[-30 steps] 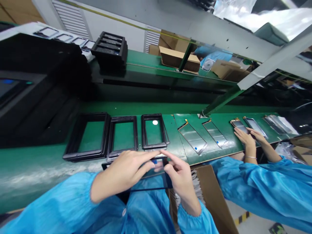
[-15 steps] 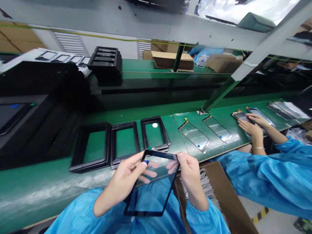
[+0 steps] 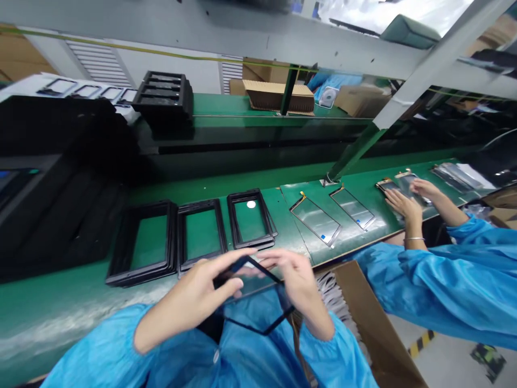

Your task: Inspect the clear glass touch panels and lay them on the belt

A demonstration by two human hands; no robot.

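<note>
A clear glass panel with a black border (image 3: 278,321) is between my hands, above my lap and tilted, with one corner toward me. My left hand (image 3: 197,293) grips its left edge, thumb over the top face and fingers beneath. My right hand (image 3: 299,283) closes on its right and far edge; some fingertips are blurred. Just beyond my hands, three stacks of black rectangular frames lie on the green bench: a left stack (image 3: 171,237), a middle stack (image 3: 221,226) and a right stack (image 3: 231,218) with a round white sticker inside its opening.
Two clear glass panels (image 3: 317,220) (image 3: 353,208) with orange flex tails lie right of the frames. A co-worker's hands (image 3: 404,205) handle panels farther right. Dark stacked trays (image 3: 64,194) stand left. A slanted post (image 3: 355,148) rises from the bench; an open carton (image 3: 375,318) sits below its edge.
The glass panel has turned and tipped, so a corner now points toward me. My right fingers have moved inward over its far edge. The co-worker's right hand has lifted slightly.
</note>
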